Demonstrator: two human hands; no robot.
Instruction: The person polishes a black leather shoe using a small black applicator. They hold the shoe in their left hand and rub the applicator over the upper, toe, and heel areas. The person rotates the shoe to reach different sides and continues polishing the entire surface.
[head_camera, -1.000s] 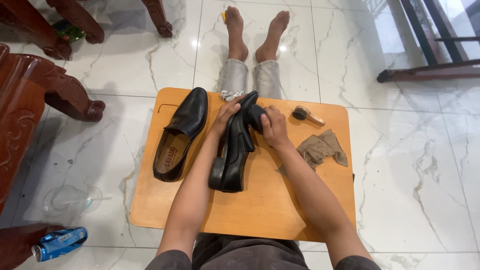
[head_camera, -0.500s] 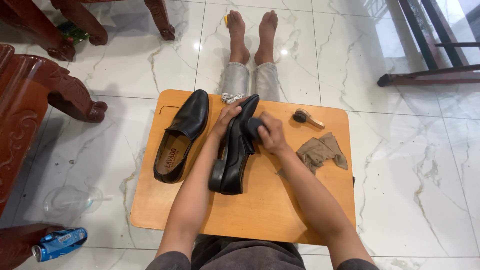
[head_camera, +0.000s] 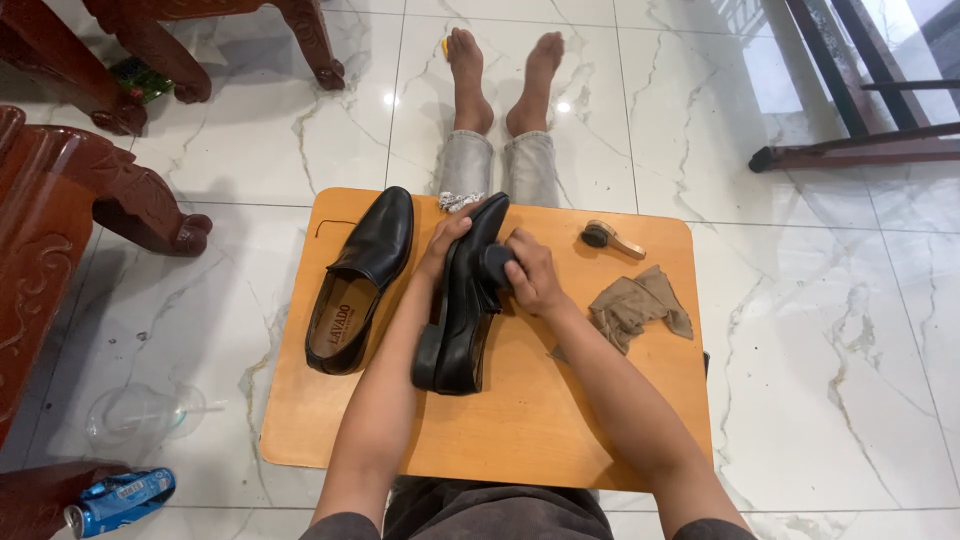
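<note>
Wooden surface (head_camera: 520, 420) on marble floor (head_camera: 820, 330). Left hand (head_camera: 447, 240) clasps tilted shoe (head_camera: 462, 300); right hand (head_camera: 535, 272) pinches dark pad (head_camera: 494, 262), now shifted lower than before.

Free room and obstacles on the wooden board (head_camera: 520, 420).
Near half of board bare; second black shoe (head_camera: 360, 285) blocks the left edge, brush (head_camera: 612, 238) and tan cloth (head_camera: 638, 305) crowd the right, held shoe (head_camera: 462, 310) and both forearms bar the centre.
</note>
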